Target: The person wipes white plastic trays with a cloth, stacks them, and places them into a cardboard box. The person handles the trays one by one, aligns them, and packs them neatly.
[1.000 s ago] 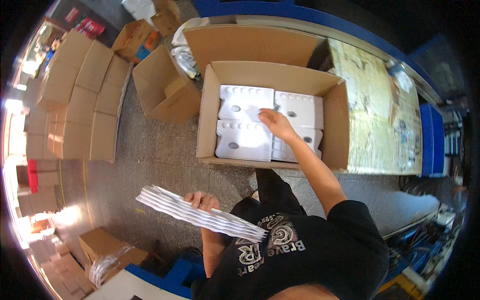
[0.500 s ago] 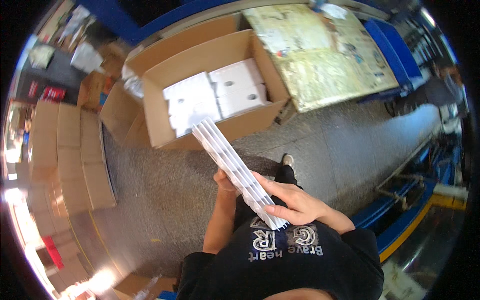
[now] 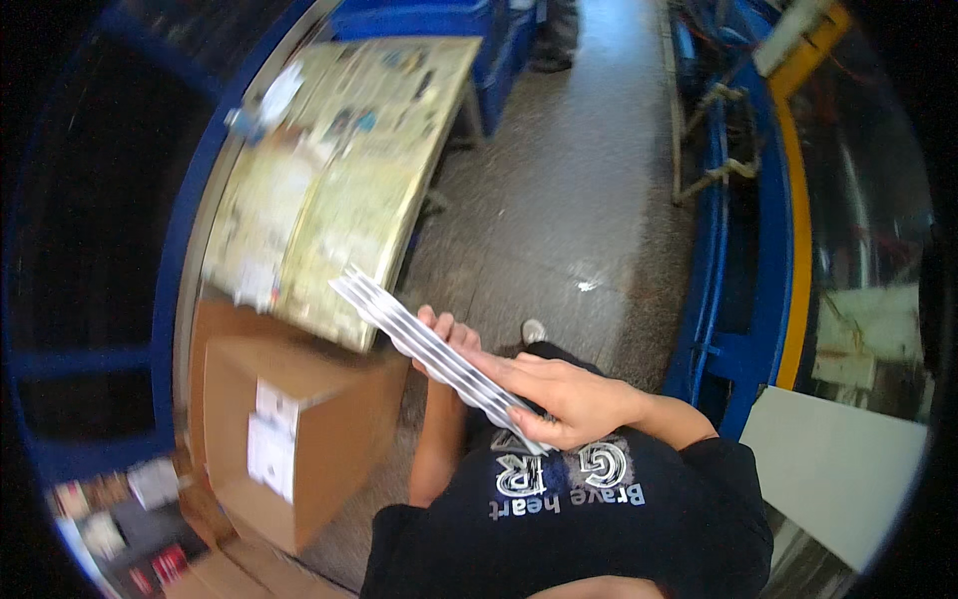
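Grey workshop floor (image 3: 559, 200), one cardboard box (image 3: 299, 439), two hands, left hand (image 3: 444, 339) and right hand (image 3: 564, 399), fingers clasping one white tray stack (image 3: 419, 344)

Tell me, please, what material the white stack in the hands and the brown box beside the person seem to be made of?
The white stack, held by the left hand and right hand, looks like thin moulded plastic or pulp trays: matte white, wavy layered edges. The brown box looks like corrugated cardboard: dull tan faces, folded flaps.

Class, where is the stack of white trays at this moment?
In the head view, the stack of white trays sits mid-frame, held between the left hand beneath and the right hand on top, right of the cardboard box.
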Demonstrator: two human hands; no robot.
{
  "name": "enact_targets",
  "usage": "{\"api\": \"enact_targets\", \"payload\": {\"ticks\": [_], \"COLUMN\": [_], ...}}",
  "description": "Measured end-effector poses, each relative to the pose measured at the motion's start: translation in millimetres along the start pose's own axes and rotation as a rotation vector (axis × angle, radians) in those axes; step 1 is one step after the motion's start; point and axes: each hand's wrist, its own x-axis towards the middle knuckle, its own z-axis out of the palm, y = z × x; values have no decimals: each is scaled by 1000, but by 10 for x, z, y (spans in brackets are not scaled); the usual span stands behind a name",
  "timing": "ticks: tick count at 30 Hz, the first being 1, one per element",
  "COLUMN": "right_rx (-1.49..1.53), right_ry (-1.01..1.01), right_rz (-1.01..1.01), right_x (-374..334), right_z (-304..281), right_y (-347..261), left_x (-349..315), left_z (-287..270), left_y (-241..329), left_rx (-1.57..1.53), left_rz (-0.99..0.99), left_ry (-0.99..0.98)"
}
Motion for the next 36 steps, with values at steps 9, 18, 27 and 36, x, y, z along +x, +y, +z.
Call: {"api": "enact_targets", "payload": {"ticks": [9,18,27,36], "right_rx": [58,62,-54,-488], "right_ry": [188,243,-103,-19], "right_rz": [3,192,103,87], "right_x": [525,1751,3567,5597], "right_z": [-1405,-2930,-4422,-6780], "right_y": [618,1375,1645,4147], "left_x": [1434,3281,4957,4704], "left_z": [-543,-1564,-2289,-2942], "left_y": [257,416,850,1183], "left_rx": [498,580,307,323], "left_rz": [-408,-419,31,699], "left_ry": [400,541,379,522]}}
